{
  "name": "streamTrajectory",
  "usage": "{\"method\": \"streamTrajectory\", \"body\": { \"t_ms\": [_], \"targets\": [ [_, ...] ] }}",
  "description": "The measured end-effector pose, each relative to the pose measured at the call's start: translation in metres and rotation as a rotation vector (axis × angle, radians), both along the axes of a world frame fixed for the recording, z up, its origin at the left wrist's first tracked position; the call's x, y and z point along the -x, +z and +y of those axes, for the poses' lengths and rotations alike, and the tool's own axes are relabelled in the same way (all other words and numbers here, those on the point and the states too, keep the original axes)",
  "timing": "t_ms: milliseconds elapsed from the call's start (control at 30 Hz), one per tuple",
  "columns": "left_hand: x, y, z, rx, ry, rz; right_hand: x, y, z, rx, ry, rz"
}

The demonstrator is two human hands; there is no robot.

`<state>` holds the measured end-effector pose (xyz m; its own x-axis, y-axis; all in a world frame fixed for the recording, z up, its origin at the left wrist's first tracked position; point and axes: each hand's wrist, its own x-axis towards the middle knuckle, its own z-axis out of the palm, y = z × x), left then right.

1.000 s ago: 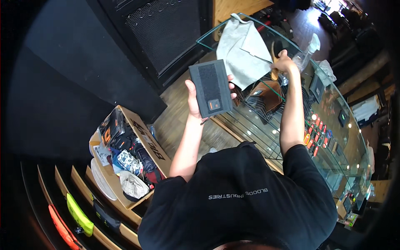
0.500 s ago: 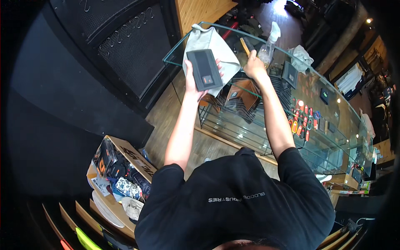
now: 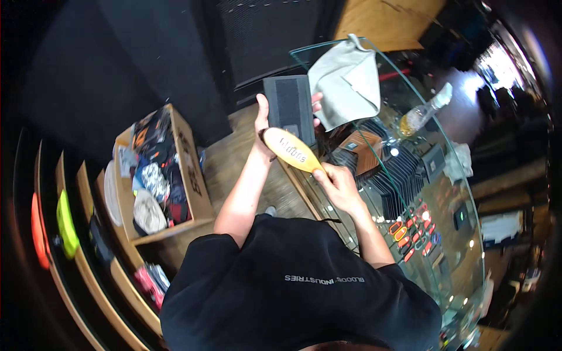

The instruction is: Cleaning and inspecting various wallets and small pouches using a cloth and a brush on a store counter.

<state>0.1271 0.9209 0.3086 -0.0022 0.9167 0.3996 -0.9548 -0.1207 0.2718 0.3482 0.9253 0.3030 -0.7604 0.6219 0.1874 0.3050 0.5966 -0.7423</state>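
Note:
A dark flat wallet (image 3: pixel 287 102) with a grey border and a black centre panel lies across my left hand (image 3: pixel 263 120), gripped between thumb and fingers. My right hand (image 3: pixel 339 186) is closed round the narrow handle end of a yellow wooden brush (image 3: pixel 290 152). The brush's broad end overlaps the wallet's lower edge in view and hides part of my left palm. Its printed wooden back faces up; dark bristles show only at its far end, near my left wrist. Whether they touch the wallet, I cannot tell.
A pale grey cloth (image 3: pixel 345 82) lies on the glass display counter (image 3: pixel 442 205), near a spray bottle (image 3: pixel 415 117) with yellowish liquid. Brown and black wallets, a small dark case (image 3: pixel 433 162) and another cloth (image 3: pixel 458 162) are there too. A cardboard box (image 3: pixel 196 175) of clothing stands left.
My right hand has brought the brush from over the counter across to the wallet. My view has turned, so the box and shelves now show more. The wallet remains in my left hand.

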Motion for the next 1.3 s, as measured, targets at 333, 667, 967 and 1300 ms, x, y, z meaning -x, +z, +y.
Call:
{"method": "streamTrajectory", "body": {
  "t_ms": [333, 667, 967, 1300],
  "targets": [
    [-0.077, -0.038, -0.1, 0.208, 0.38, 0.148, 0.04, 0.029, 0.022, 0.078, -0.039, 0.217],
    [-0.115, -0.07, -0.148, 0.326, 0.712, 0.025, -0.094, -0.073, -0.065, 0.315, 0.311, -0.05],
    [-0.171, -0.086, -0.135, 0.517, 0.727, 0.121, -0.065, -0.064, -0.036, 0.157, 0.192, 0.014],
    [-0.15, -0.07, -0.144, 0.494, 0.742, 0.007, -0.095, -0.097, -0.053, 0.303, 0.132, 0.063]
  ]
}}
